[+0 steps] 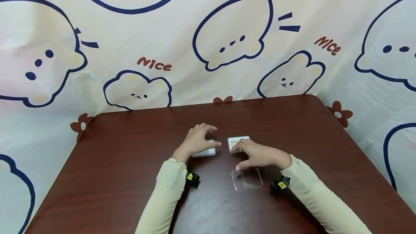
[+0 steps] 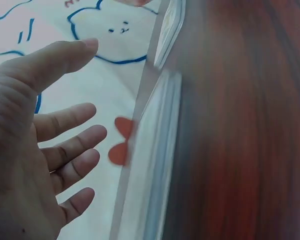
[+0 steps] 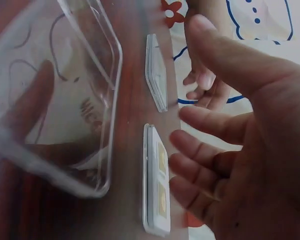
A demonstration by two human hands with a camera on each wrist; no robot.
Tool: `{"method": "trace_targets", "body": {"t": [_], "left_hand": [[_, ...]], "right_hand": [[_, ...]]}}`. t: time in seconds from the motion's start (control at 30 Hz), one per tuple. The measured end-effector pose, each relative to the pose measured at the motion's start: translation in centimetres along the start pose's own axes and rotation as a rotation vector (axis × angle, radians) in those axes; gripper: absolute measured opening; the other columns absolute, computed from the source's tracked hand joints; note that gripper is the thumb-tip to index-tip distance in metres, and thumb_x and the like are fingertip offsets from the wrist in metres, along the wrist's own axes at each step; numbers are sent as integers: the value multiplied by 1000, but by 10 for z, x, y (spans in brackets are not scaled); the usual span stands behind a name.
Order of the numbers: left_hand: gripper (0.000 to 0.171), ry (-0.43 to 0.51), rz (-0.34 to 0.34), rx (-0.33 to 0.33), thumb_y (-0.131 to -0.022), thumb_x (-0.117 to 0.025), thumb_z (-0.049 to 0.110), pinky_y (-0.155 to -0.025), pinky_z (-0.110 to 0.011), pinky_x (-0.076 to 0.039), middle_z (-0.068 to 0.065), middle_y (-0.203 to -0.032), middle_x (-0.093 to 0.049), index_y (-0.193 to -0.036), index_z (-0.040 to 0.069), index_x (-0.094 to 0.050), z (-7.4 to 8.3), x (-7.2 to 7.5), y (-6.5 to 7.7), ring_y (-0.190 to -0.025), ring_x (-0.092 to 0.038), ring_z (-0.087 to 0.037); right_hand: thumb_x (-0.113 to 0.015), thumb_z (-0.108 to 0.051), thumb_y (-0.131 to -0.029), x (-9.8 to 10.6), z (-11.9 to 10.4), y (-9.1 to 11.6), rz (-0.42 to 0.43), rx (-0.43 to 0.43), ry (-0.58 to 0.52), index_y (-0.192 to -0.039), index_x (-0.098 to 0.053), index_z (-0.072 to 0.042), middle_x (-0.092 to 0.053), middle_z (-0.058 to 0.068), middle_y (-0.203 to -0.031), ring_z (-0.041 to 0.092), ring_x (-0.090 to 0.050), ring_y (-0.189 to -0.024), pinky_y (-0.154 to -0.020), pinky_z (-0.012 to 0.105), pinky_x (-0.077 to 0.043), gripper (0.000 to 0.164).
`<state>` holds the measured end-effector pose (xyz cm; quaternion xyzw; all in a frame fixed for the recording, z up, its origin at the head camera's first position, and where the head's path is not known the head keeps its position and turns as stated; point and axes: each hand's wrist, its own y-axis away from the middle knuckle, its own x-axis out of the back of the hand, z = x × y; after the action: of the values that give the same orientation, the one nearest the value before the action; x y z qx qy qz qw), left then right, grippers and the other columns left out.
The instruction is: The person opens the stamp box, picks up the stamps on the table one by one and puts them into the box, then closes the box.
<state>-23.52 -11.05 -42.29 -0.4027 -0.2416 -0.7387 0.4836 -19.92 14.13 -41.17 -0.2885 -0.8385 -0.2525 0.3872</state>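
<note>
My left hand hovers over a flat clear case with a white inside, its thumb and fingers spread apart. Nothing is between those fingers in the left wrist view, where the case edge stands beside the hand. Over to the right lies a second flat case, white with gold squares on its face. The right hand reaches above it, fingers loosely bent and holding nothing. A clear plastic cover lies on the table below the right thumb, see-through with a raised rim.
The dark brown wooden table has rounded far corners. A pale cloth with blue cartoon outlines hangs behind and beside it. Each wrist wears a small black camera, the left one and the right one.
</note>
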Motion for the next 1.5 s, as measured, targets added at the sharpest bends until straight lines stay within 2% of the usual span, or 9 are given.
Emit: {"method": "trace_targets", "body": {"t": [0.2, 0.5, 0.8, 1.07, 1.27, 1.5], "left_hand": [[65, -49, -30, 16, -75, -78, 52, -104, -49, -34, -7, -129, -56, -128, 18, -62, 12, -13, -10, -120, -47, -28], [70, -82, -95, 24, -71, -79, 55, -106, -48, -33, -7, -134, -51, -130, 21, -61, 19, -24, -19, -123, -42, -30], [69, -110, -113, 16, -72, -79, 54, -105, -47, -34, -7, -135, -52, -130, 22, -61, 22, -28, -22, -124, -44, -30], [68, -87, -143, 26, -74, -79, 50, -108, -49, -31, -7, -138, -51, -131, 20, -60, 25, -29, -22, -127, -44, -29], [67, -92, -155, 23, -74, -79, 50, -108, -49, -32, -6, -137, -51, -131, 21, -60, 24, -30, -23, -127, -44, -29], [65, -136, -170, 18, -75, -78, 51, -106, -47, -33, -4, -136, -51, -130, 22, -60, 23, -31, -23, -126, -44, -28]], "right_hand": [[-79, -47, -74, -5, 4, 27, -51, -24, 42, -127, -53, -8, -49, 8, -123, 24, -43, -112, -93, 39, -40, 70], [-82, -49, -68, -16, 4, 55, -15, -13, 106, -126, -54, -8, -47, 0, -111, 13, -41, -95, -80, 26, -38, 76], [-84, -39, -69, -22, 1, 57, 33, -20, 190, -123, -54, -11, -47, -2, -108, 14, -44, -95, -79, 30, -41, 68], [-82, -32, -71, -24, 1, 57, 63, -13, 239, -117, -54, -12, -46, -5, -102, 9, -44, -86, -70, 25, -40, 57], [-82, -28, -70, -26, 1, 56, 73, 0, 236, -114, -54, -11, -46, -5, -99, 6, -43, -79, -65, 23, -40, 55], [-80, -26, -69, -28, 2, 56, 73, -23, 214, -114, -54, -13, -45, -6, -98, 4, -42, -74, -62, 21, -39, 53]]}}
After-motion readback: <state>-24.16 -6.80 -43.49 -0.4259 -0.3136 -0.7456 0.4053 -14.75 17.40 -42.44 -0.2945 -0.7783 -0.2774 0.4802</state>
